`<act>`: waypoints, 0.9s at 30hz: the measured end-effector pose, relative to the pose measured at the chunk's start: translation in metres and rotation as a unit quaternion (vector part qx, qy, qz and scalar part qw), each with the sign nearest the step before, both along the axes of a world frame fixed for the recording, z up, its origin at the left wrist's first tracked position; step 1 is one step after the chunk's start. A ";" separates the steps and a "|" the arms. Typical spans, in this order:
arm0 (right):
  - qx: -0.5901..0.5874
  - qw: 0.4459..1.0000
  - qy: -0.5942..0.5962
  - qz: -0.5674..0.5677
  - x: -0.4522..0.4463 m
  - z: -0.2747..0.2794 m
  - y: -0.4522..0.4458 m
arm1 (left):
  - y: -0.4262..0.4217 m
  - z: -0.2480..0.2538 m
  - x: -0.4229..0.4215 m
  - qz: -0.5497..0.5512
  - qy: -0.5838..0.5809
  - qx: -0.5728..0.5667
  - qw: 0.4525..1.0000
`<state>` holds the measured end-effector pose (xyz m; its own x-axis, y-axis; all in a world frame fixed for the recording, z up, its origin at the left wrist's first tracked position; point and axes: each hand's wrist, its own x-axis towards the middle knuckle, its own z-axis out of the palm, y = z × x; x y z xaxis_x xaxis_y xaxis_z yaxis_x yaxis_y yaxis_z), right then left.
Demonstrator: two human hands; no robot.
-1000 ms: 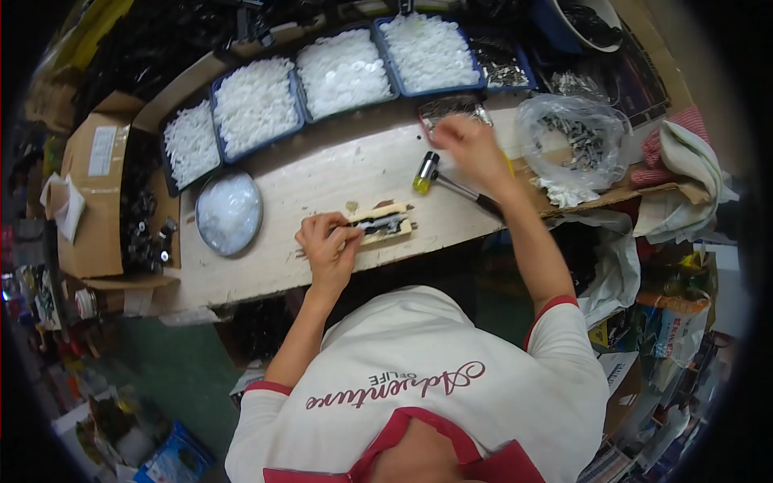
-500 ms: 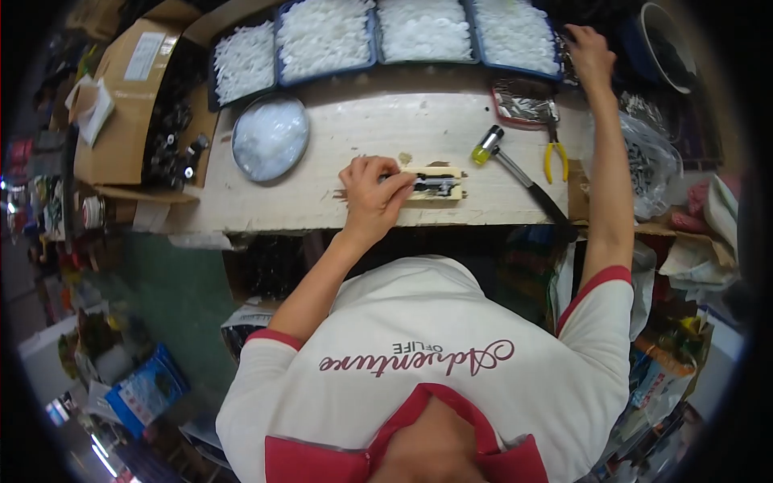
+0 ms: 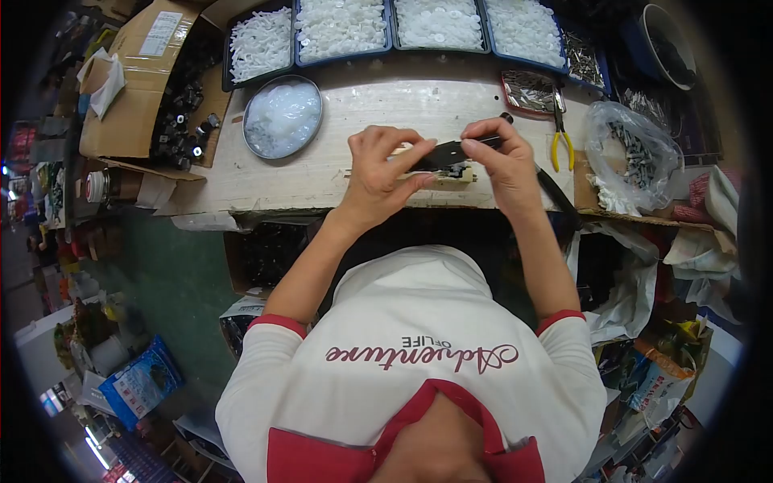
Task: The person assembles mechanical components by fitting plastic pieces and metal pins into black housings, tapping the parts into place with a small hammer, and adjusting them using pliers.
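Between my two hands a dark flat part (image 3: 439, 156) is held above a cream-coloured block (image 3: 459, 176) on the workbench. My left hand (image 3: 383, 175) grips the part's left end between thumb and fingers. At its right end, my right hand (image 3: 501, 161) pinches it. The block is partly hidden under the part and my hands; some dark pieces show in it. A hammer (image 3: 555, 191) lies beyond my right hand, its head mostly covered. Yellow-handled pliers (image 3: 562, 150) rest to the right of it.
Blue trays of white pieces (image 3: 342, 30) line the back. A round dish (image 3: 282, 117) and a cardboard box (image 3: 135, 97) stand at the left. To the right are a red tray of metal pins (image 3: 527, 90) and a plastic bag of metal parts (image 3: 632, 157).
My right hand has come back from the small tray at the back right to the block. The dark flat part is now held over the block. The view has shifted slightly.
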<state>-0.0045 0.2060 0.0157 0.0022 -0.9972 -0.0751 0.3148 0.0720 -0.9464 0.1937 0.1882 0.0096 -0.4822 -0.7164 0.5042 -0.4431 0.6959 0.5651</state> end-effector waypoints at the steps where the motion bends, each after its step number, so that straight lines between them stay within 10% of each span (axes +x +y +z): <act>1: 0.012 0.999 -0.032 -0.001 0.006 -0.001 0.002 | 0.001 -0.005 -0.001 0.000 0.000 -0.001 1.000; 27: -0.004 0.962 0.240 -0.128 -0.050 -0.036 0.013 | -0.006 -0.030 0.010 -0.021 -0.159 -0.047 0.986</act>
<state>-0.0544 0.2186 -0.0201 -0.2767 -0.9610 0.0010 -0.1518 0.0426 -0.9875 0.2033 0.1819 -0.0204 -0.6548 -0.6496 0.3863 -0.5568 0.7602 0.3347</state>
